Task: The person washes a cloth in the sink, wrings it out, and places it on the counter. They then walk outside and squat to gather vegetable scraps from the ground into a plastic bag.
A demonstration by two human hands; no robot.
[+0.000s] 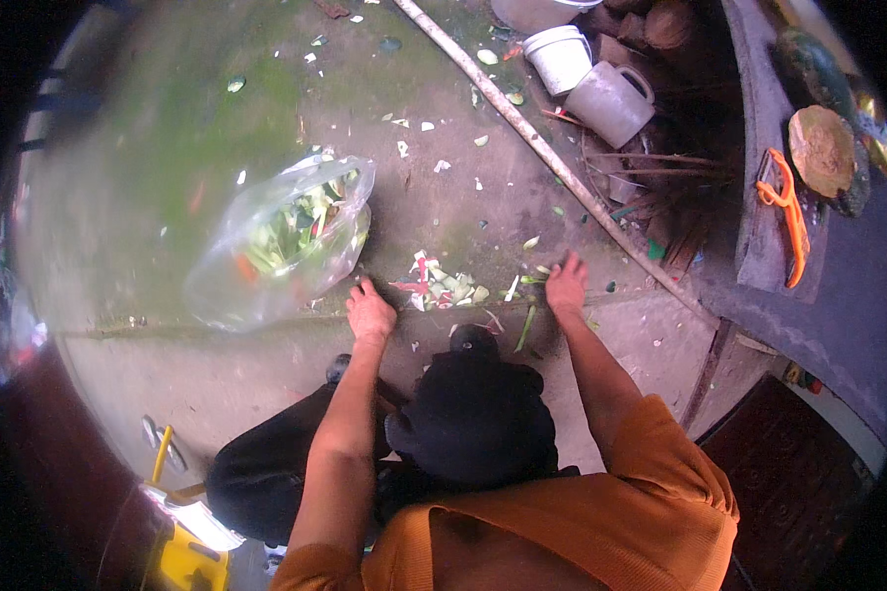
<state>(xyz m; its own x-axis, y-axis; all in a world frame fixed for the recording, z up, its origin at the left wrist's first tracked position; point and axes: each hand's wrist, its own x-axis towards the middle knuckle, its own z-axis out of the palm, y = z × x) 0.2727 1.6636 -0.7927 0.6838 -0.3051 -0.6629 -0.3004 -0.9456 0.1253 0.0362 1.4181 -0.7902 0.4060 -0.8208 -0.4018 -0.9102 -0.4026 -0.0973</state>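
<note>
My left hand (371, 313) is low at the edge of a concrete step, fingers bent, just right of a clear plastic bag (214, 284). Whether its fingers hold anything is unclear. Vegetable scraps (284, 240), mostly pale green with bits of orange and red, fill part of the bag, which lies with its mouth towards the upper right. Between my hands sits a small heap of white, green and red peelings (447, 288). My right hand (568, 287), slightly blurred, reaches down beside green stalk pieces (530, 279) with its fingers apart. A longer green stalk (525, 329) lies nearer me.
A long pole (517, 122) lies diagonally across the concrete. Beyond it are a white bucket (558, 59) and a grey plastic jug (612, 103). An orange peeler (789, 214) and a cut squash (822, 150) rest on the right-hand ledge. More peelings dot the mossy floor (369, 89).
</note>
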